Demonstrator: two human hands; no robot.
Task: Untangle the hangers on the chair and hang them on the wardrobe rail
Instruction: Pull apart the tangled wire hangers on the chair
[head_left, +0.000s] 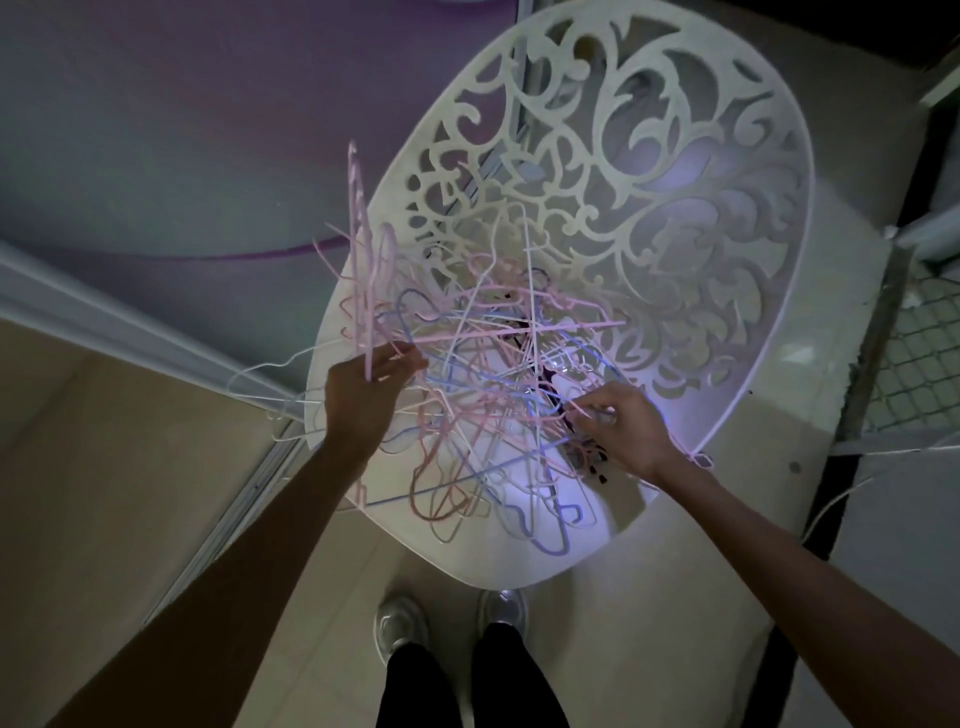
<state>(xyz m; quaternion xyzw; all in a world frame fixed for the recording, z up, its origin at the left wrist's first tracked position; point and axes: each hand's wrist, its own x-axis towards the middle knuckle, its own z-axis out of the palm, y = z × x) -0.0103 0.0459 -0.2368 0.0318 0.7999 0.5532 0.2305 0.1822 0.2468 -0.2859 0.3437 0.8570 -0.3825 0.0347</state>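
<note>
Over a white fretwork chair (649, 171), the left hand (363, 395) grips pink hangers (363, 249); the right hand (621, 426) pinches wires in the tangled pile (498, 395).

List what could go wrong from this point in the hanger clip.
1. The left hand holds pink hangers upright while their lower ends sit in the pile; lifting may drag others along.
2. White hangers already overhang the chair edge at left and could slip to the floor.
3. The right hand pinches thin wire deep in the pile; its fingers could snag.
</note>
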